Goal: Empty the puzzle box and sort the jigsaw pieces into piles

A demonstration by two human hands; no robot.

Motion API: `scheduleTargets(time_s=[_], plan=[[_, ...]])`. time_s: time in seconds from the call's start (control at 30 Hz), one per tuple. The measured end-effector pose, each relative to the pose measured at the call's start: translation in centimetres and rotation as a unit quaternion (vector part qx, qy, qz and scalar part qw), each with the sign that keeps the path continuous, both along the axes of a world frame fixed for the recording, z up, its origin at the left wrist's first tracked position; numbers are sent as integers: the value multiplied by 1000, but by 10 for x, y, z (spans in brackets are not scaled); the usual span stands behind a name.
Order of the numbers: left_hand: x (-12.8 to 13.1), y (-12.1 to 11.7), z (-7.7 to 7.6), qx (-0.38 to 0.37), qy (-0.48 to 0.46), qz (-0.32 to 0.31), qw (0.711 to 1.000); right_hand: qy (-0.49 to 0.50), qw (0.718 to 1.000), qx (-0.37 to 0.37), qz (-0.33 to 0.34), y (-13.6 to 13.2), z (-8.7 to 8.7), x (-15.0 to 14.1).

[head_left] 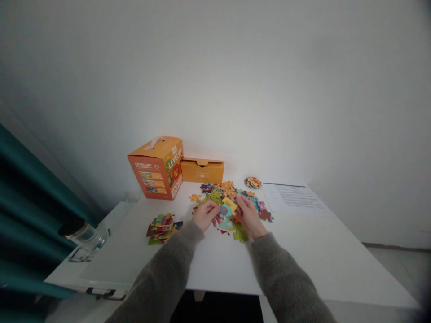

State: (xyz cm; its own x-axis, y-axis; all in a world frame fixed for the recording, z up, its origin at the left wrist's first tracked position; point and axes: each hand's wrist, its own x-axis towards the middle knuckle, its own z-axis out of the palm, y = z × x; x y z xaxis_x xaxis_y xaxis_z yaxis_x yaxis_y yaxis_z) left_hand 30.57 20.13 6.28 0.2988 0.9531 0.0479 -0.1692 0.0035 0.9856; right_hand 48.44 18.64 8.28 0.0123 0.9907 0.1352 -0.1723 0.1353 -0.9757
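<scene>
Both hands are raised over a pile of jigsaw puzzle pieces [215,196] in the middle of the white table. My left hand [204,216] is closed in a pinch on a puzzle piece [223,210] that looks grey and pale teal. From the other side, my right hand [248,216] pinches a yellow puzzle piece [230,204], close beside the left hand's piece. Whether the two pieces touch, I cannot tell. Green puzzle pieces [240,233] lie below the right hand, and my fingers hide part of the pile.
To the left lies a separate stack of puzzle pieces [161,229]. An orange puzzle box [155,172] and a flat yellow-orange box [202,171] stand at the back. Round pieces [252,182] and a printed sheet [296,199] lie right. A glass jar [88,237] is at far left.
</scene>
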Motion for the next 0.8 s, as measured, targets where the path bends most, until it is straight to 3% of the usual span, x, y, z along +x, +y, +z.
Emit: scheduleTargets(time_s=[0.1, 0.27, 0.4, 0.47, 0.57, 0.8], plan=[[1, 0, 1, -15, -41, 14, 999, -18, 999, 29, -32, 0, 1, 3], [3, -1, 3, -28, -44, 31, 998, -142, 989, 40, 26, 0, -6, 3], [3, 0, 2, 5, -13, 77, 997, -182, 979, 58, -69, 16, -9, 16], [2, 0, 2, 26, -3, 93, 995, -157, 978, 29, -136, 32, -8, 31], [3, -1, 4, 33, 11, 88, 996, -14, 974, -99, -203, 62, -5, 59], [3, -4, 8, 35, 23, 76, 996, 53, 947, -183, -257, 118, -6, 92]])
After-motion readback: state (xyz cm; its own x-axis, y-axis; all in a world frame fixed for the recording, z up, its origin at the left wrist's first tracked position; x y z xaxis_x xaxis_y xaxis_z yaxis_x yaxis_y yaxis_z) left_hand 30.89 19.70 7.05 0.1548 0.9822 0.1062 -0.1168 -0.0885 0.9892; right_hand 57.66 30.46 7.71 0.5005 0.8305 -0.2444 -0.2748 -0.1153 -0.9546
